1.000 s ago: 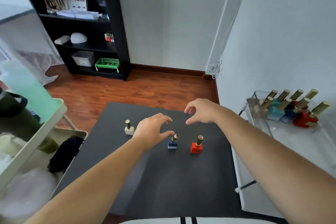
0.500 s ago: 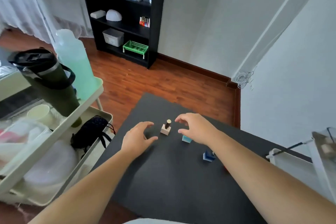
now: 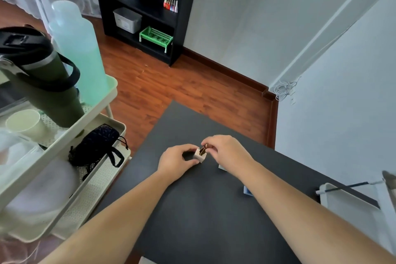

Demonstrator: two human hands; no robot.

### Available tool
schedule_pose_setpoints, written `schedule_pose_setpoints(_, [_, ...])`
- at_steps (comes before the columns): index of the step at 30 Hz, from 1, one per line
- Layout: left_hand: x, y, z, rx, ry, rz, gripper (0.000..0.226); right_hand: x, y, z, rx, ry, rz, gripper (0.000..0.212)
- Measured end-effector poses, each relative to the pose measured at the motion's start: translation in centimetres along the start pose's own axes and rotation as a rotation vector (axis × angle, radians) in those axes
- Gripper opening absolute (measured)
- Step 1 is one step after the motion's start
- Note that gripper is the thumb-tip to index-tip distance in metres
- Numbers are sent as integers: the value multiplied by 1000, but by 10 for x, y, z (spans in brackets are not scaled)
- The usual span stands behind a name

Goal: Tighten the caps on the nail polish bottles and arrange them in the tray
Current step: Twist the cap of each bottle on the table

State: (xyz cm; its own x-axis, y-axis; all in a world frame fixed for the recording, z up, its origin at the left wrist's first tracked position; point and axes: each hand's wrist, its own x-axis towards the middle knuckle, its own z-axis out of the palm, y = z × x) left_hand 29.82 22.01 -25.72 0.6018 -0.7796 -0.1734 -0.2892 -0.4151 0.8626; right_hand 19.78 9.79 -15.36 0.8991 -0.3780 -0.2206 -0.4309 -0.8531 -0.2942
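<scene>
A white square nail polish bottle [image 3: 199, 157] with a gold cap [image 3: 203, 150] stands on the black table [image 3: 192, 210]. My left hand [image 3: 176, 159] grips the white base. My right hand [image 3: 228, 152] pinches the gold cap from the right. A light blue bottle [image 3: 222, 167] and a darker blue bottle [image 3: 247, 191] peek out from under my right forearm, mostly hidden. The clear tray's corner [image 3: 389, 180] shows at the right edge.
A pale green trolley [image 3: 90, 118] stands left of the table with a dark tumbler [image 3: 40, 75], a mint bottle [image 3: 79, 49], a white cup [image 3: 23, 123] and a black pouch [image 3: 94, 143]. A black shelf [image 3: 150, 6] stands against the far wall.
The view swung left and down. Both hands moved from open above the table to closing on the white bottle, left on its base, right on its cap.
</scene>
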Motion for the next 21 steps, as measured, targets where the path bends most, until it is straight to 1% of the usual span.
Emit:
schedule_pose_setpoints(4, [-1, 1, 3, -31, 18, -15, 19, 0, 0, 1, -57, -25, 29, 17])
schedule_pose_setpoints(7, [-5, -1, 4, -34, 45, -7, 18, -1, -2, 0, -98, -31, 66, 25])
schedule_pose_setpoints(10, [-8, -3, 5, -55, 58, 6, 19, -1, -3, -2, -26, -61, 2, 30])
schedule_pose_setpoints(12, [-8, -4, 5, -50, 61, 8, 18, 1, -4, -3, -43, -77, -35, 23])
schedule_pose_setpoints(14, [-7, -4, 6, -58, 63, 8, 18, 3, -3, -2, -89, -53, -17, 15])
schedule_pose_setpoints(17, [-8, -5, 6, -68, 69, 9, 17, 3, -5, -2, -114, -18, 12, 28])
schedule_pose_setpoints(18, [-8, -5, 7, -67, 75, 14, 16, 3, -5, -3, -102, -25, 2, 29])
schedule_pose_setpoints(20, [-8, -4, 7, -56, 83, 21, 16, 4, -6, -4, -71, -63, -35, 26])
schedule_pose_setpoints(21, [-8, -4, 7, -49, 85, 22, 16, 5, -6, -4, -76, -68, -44, 20])
